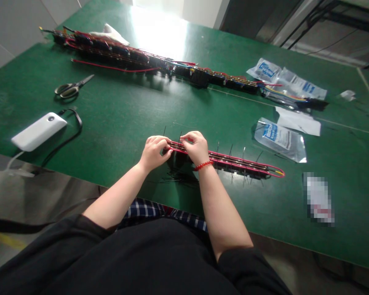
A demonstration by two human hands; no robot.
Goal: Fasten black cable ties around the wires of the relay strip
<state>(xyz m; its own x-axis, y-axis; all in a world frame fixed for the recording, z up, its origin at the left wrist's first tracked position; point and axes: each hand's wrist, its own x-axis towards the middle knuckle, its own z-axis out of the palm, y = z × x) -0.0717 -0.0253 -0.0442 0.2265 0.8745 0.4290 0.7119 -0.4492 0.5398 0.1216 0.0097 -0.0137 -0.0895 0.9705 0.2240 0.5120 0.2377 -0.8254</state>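
1. At the lower edge of the frame, a black garment [110, 262] covers the person's torso. A blue checked shirt [144, 209] shows just beyond it, and both bare forearms reach forward over the table edge.
2. The left hand [155, 153] curls around the left end of a red-sheathed wire harness [230, 162]. The fingers are closed on the harness, but the firmness of the grip cannot be determined.
3. The right hand [195, 147] sits just beside the left hand, with its fingers pressed down on the harness. A red bead bracelet [203, 165] encircles the right wrist.
4. The harness lies on a green work mat [110, 123] at lower centre. Its long axis runs from the hands rightward and slightly downward, so the right hand is nearer its free length. Thin black cable ties [230, 149] project from it.
5. To the right are a blurred object [318, 198] and a clear printed bag [279, 139].
6. At left are a white power bank [38, 131] with a black cable [67, 137], and scissors [70, 89].
7. Farthest away, a longer wire harness [119, 57] spans the mat, ending near more printed bags [285, 80].
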